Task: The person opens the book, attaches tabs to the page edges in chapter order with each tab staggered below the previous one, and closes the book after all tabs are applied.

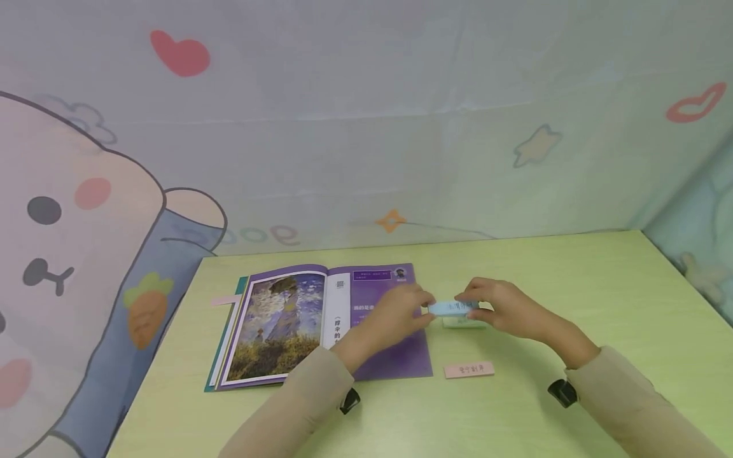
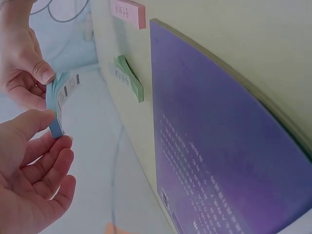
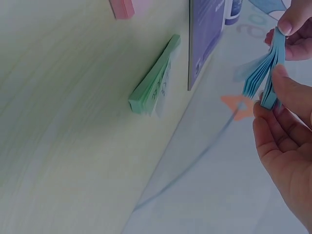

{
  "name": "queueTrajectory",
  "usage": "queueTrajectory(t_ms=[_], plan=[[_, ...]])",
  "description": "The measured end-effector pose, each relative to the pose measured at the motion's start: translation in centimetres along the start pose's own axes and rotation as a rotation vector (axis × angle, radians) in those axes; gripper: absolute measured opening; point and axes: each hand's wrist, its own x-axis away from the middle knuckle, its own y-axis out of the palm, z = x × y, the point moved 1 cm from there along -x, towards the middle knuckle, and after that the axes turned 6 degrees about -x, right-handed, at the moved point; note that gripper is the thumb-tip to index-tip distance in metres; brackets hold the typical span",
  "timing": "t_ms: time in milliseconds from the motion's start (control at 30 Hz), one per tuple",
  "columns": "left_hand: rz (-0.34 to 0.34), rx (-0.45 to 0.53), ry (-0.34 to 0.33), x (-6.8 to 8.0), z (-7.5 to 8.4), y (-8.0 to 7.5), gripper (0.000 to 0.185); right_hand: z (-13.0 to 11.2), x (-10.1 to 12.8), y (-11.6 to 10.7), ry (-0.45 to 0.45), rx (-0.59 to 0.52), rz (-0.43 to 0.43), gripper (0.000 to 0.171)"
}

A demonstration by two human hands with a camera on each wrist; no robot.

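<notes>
Between both hands, raised over the table, is a blue pad of sticky notes (image 1: 452,309) with handwriting on its face. My left hand (image 1: 403,310) pinches its left end between thumb and fingers. At the other end my right hand (image 1: 506,308) grips it, and in the right wrist view the blue sheets (image 3: 261,73) fan apart near the right thumb. Behind and below it lies a green sticky-note pad (image 3: 155,80), its sheets partly lifted. A pink sticky-note pad (image 1: 469,369) with writing rests nearer the front of the table.
Left of the pads lies an open book (image 1: 420,362) with a painting on its left page and a purple right page. A pale pink tab (image 1: 226,299) sticks out at its left edge. A printed cloth (image 1: 366,140) hangs behind the light green table (image 1: 601,273).
</notes>
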Motion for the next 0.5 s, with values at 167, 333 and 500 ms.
queueTrajectory(t_ms=[167,333,500], plan=[[0.003,-0.016,0.029,0.7,0.4,0.0,0.021,-0.6,0.6,0.3,-0.003,-0.014,0.002,0.029],[-0.003,-0.037,0.068,1.3,0.8,-0.1,0.020,-0.9,1.2,0.8,-0.048,-0.023,0.018,0.029],[-0.017,-0.022,0.075,2.1,1.3,-0.3,0.021,-1.2,1.7,1.2,-0.067,-0.028,0.026,0.029]])
